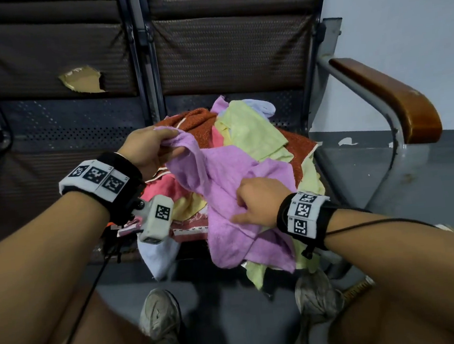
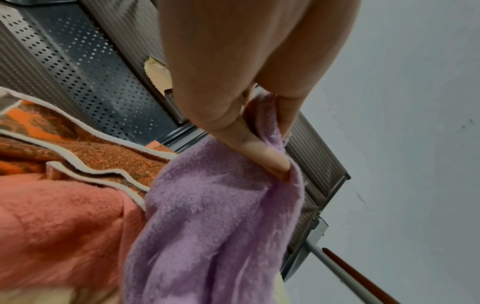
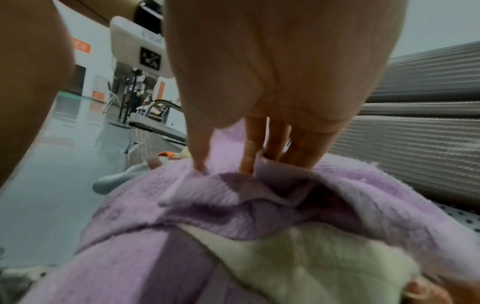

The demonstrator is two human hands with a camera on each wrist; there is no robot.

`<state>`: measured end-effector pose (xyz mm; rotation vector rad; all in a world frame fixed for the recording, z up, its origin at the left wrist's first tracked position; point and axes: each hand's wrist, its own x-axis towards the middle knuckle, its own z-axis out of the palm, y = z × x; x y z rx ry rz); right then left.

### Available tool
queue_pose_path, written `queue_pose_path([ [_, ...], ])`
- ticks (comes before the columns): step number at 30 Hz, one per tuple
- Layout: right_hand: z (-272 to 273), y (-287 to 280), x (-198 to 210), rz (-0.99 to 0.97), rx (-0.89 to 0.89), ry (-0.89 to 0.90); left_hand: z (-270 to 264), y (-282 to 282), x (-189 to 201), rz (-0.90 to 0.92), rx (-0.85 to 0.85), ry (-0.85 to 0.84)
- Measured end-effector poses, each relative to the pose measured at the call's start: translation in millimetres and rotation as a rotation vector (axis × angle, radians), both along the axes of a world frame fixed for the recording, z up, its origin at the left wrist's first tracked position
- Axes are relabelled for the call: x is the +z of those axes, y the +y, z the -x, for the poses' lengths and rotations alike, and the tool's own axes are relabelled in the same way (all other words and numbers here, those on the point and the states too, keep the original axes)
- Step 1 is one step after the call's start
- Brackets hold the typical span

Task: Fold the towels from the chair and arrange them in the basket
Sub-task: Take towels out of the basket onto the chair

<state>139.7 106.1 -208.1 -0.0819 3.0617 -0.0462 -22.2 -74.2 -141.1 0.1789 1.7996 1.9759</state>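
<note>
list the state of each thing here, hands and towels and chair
left hand: pinches a corner of the purple towel
right hand: fingers tucked into a fold of the purple towel
purple towel: unfolded, half lifted off the pile
green towel: crumpled on the pile
rust towel: crumpled at the back of the pile
pink towel: crumpled under the others
chair: seat heaped with towels, backrest fabric torn

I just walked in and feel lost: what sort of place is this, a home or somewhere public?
Probably a public waiting area or hall, not a home. The row of joined metal seats with perforated panels, the wooden armrest on a steel frame, and the wide shiny floor with more chairs beyond suggest it.
</note>
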Motion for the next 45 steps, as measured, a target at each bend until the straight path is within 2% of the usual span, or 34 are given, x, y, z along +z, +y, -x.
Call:
queue_pose_path([
  [3,4,4,0,-0.021,-0.015,0.018,1,-2,-1,0.016,0.037,0.008],
  [6,2,5,6,0.133,-0.094,0.027,4,-8,-2,-0.015,0.041,-0.047],
  [7,-1,2,6,0.123,-0.109,0.012,4,-9,-2,-0.036,0.028,-0.076],
  [10,-6,-9,-7,-0.07,-0.065,-0.057,3,-9,-1,-0.068,0.006,-0.123],
  [15,4,5,5,0.049,-0.106,-0.031,8,-12,-5,-0.03,0.057,-0.135],
  [17,4,16,13,0.101,-0.168,0.004,13,-20,-10,0.101,0.091,-0.083],
  [20,4,38,31,0.294,-0.323,0.18,19,-33,-20,0.368,0.118,0.011],
  [22,1,51,40,0.318,-0.315,0.234,19,-38,-24,0.529,0.086,0.084],
  [25,-10,54,39,0.196,-0.144,0.006,26,-42,-24,0.889,0.076,0.447],
  [28,-23,53,25,0.061,-0.075,-0.167,28,-43,-25,0.99,0.032,0.552],
  [30,-24,57,22,0.062,-0.108,-0.123,28,-45,-29,0.989,0.05,0.549],
  [34,-20,67,35,0.116,-0.228,0.075,26,-45,-33,0.804,0.217,0.437],
  [38,-20,77,54,0.179,-0.287,0.246,19,-42,-27,0.836,0.298,0.554],
  [42,-20,86,73,0.238,-0.247,0.213,16,-38,-14,0.836,0.293,0.61],
  [45,-18,90,96,0.148,-0.237,0.184,10,-34,2,0.787,0.232,0.667],
])
